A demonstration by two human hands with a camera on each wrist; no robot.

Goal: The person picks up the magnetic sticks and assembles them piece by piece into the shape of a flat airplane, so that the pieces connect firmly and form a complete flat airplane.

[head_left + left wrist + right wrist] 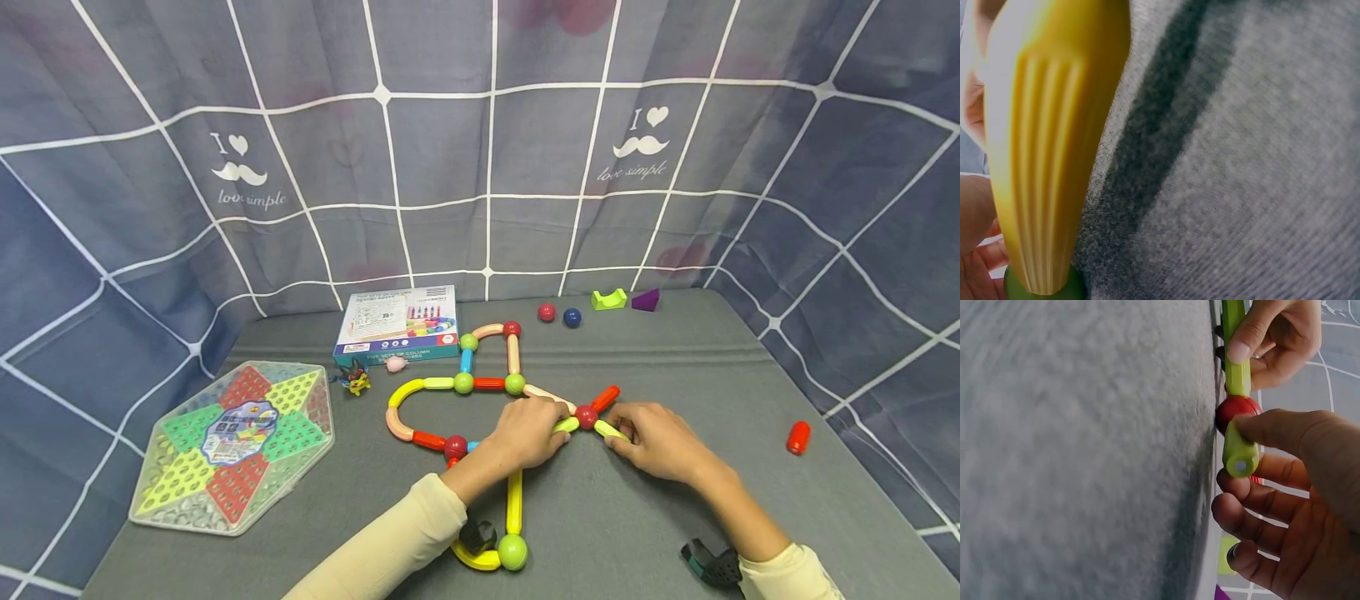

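A red ball sits between my two hands, joined to several short rods. My left hand pinches the yellow-green rod on the ball's left side. With thumb and fingers my right hand pinches another yellow-green rod on its right, whose free end faces the right wrist camera. A red rod points up and right from the ball, and a pale rod runs to a green ball. Close up in the left wrist view, a yellow rod blocks most of my left hand.
Looped rods and balls, including a yellow rod and green ball, lie under my left forearm. A game board, toy box and small figurine stand left. Loose red and blue balls lie behind; a red piece lies right.
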